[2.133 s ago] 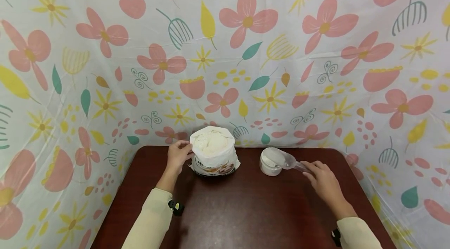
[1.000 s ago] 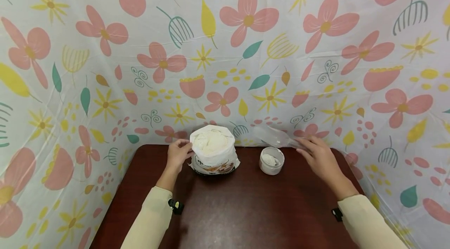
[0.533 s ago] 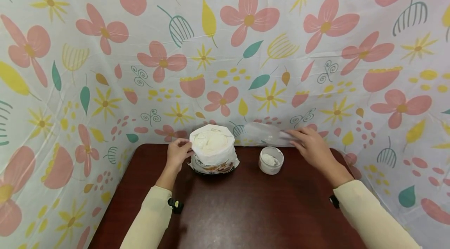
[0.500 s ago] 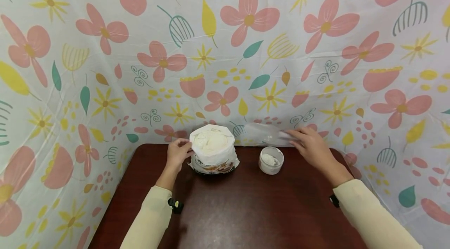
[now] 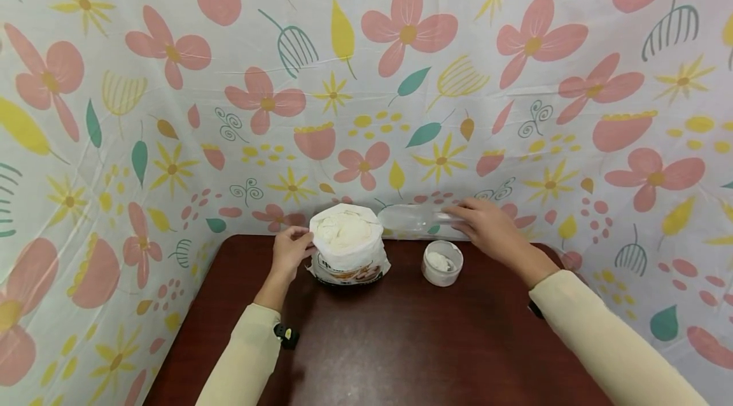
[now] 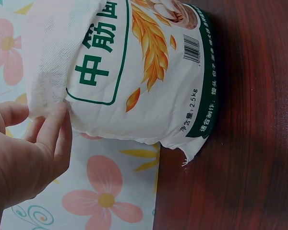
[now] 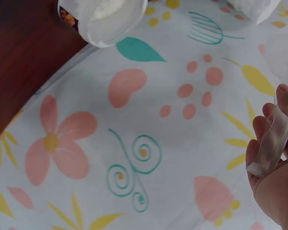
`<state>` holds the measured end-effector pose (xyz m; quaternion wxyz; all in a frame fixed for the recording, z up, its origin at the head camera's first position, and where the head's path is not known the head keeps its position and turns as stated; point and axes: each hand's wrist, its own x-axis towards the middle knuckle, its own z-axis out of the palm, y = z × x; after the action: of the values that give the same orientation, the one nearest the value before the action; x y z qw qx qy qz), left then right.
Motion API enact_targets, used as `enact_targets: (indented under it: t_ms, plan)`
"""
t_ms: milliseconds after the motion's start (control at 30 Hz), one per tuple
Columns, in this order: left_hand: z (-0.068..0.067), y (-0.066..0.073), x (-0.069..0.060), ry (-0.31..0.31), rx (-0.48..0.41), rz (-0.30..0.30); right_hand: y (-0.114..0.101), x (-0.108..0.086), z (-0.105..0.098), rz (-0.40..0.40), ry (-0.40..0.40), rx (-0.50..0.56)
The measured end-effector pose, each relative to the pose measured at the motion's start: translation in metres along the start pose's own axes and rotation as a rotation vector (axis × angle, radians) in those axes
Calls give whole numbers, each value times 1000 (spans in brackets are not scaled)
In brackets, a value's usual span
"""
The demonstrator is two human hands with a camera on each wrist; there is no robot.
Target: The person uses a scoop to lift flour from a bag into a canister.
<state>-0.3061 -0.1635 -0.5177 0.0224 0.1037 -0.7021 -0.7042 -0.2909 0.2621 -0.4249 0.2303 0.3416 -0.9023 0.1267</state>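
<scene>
A white flour bag (image 5: 350,259) stands at the back of the table, its top folded out and white flour (image 5: 345,231) showing inside. My left hand (image 5: 290,254) pinches the bag's folded rim at its left side; the left wrist view shows thumb and fingers on the cloth (image 6: 53,62). In my right hand (image 5: 489,231) is the handle of a clear plastic scoop (image 5: 406,217), gripped in curled fingers. The scoop's head is in the air by the bag's right rim. Below the scoop sits a small round tub (image 5: 442,270) with some white powder in it.
The dark red-brown table (image 5: 389,342) ends right behind the bag and tub. A floral curtain (image 5: 366,107) hangs close behind and along both sides.
My right hand has lifted the scoop out of the tub and carried it left to the bag's rim. The left hand, bag and tub have stayed put.
</scene>
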Motion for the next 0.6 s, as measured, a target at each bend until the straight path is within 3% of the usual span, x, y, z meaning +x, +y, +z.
enact_targets:
  t_ms: [600]
  plan:
    - [0, 1, -1, 15, 16, -8, -16, 53, 15, -99, -132, -69]
